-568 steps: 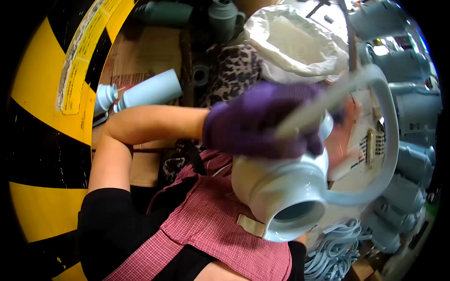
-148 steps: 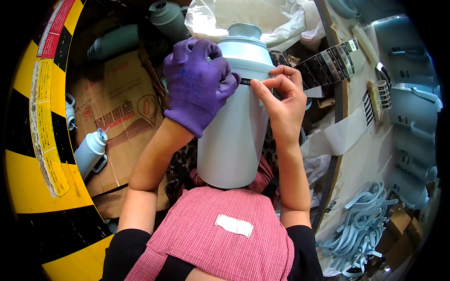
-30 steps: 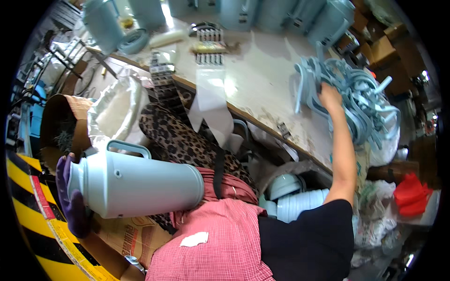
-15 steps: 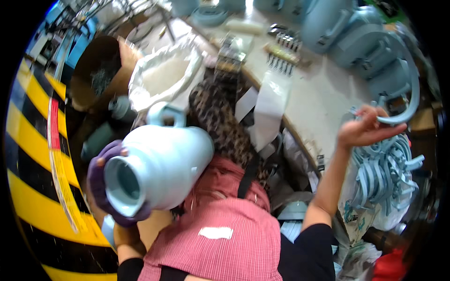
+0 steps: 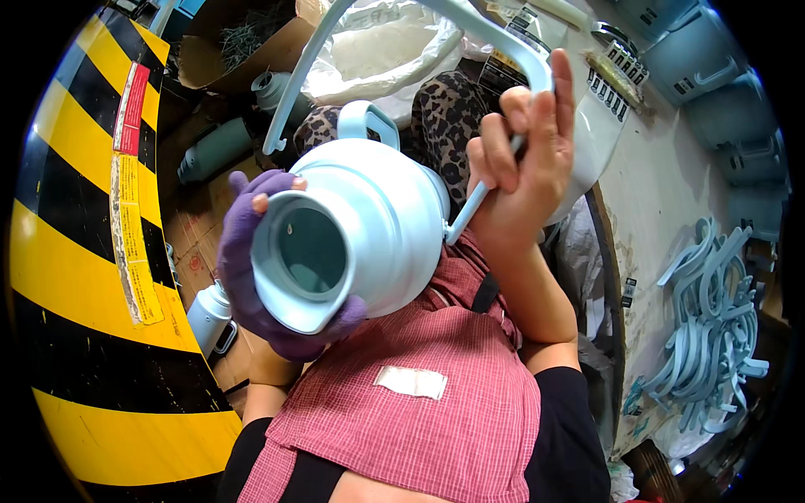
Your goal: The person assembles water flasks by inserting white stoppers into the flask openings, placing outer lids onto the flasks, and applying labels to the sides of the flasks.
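Observation:
My left hand (image 5: 245, 260), in a purple glove with bare fingertips, is closed around the neck of a pale blue jug (image 5: 390, 226). The jug lies tilted over my lap, its wide round mouth facing me and its side grip (image 5: 369, 120) uppermost. In my right hand (image 5: 524, 159), which is bare, is a curved pale blue carrying handle (image 5: 496, 35), arching over the jug. One handle end meets the jug's right side; whether it is fastened there I cannot tell. The other end hangs free above the jug's left side. My right index finger points up.
A heap of similar handles (image 5: 704, 335) lies on the worktable (image 5: 662, 210) at right, with several blue jugs (image 5: 700, 59) behind. A white-lined sack (image 5: 386, 46) and a carton of metal parts (image 5: 243, 46) stand ahead. A yellow-black striped panel (image 5: 75, 277) borders my left.
My right hand has brought the curved handle from above the heap at right over to the jug. The jug has shifted slightly right, and the view has turned.

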`<state>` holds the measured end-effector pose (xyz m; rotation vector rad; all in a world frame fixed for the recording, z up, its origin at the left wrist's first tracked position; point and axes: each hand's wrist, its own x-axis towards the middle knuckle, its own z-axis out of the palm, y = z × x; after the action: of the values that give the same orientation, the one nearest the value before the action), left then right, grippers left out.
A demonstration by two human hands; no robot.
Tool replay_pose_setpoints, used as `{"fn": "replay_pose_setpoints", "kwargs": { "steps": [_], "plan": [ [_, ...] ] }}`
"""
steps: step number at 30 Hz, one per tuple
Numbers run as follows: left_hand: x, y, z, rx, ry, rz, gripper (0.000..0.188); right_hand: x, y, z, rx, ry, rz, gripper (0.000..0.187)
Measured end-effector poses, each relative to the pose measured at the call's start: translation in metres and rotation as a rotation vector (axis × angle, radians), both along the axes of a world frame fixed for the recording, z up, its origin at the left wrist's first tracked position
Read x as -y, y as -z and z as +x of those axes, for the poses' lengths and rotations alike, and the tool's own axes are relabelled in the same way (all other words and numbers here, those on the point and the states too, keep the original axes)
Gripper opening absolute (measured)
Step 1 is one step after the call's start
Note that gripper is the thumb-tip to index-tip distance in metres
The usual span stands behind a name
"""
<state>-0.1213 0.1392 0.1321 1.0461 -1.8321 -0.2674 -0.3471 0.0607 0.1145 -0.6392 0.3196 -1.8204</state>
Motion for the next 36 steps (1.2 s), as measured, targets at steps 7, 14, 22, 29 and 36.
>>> {"fn": "replay_pose_setpoints", "kwargs": {
  "steps": [7,14,22,29,36],
  "plan": [
    [-0.018,0.001,-0.019,-0.868,-0.512,0.288,0.100,-0.018,0.023,-0.023,-0.120,-0.292,0.240,0.049],
    [0.025,0.000,-0.008,-0.991,0.504,1.038,0.030,-0.045,0.016,-0.020,-0.365,-0.224,0.168,0.064],
    [0.013,0.040,-0.022,-1.093,0.636,0.769,0.022,-0.058,0.027,-0.035,-0.745,-0.113,0.138,0.072],
    [0.012,0.070,-0.020,-0.603,0.371,0.337,0.055,-0.057,0.031,-0.020,-0.764,-0.031,0.175,0.066],
    [0.057,0.028,0.023,-0.243,0.816,-0.018,0.040,-0.024,0.039,-0.008,-0.194,-0.213,-0.277,0.098]
  ]
}}
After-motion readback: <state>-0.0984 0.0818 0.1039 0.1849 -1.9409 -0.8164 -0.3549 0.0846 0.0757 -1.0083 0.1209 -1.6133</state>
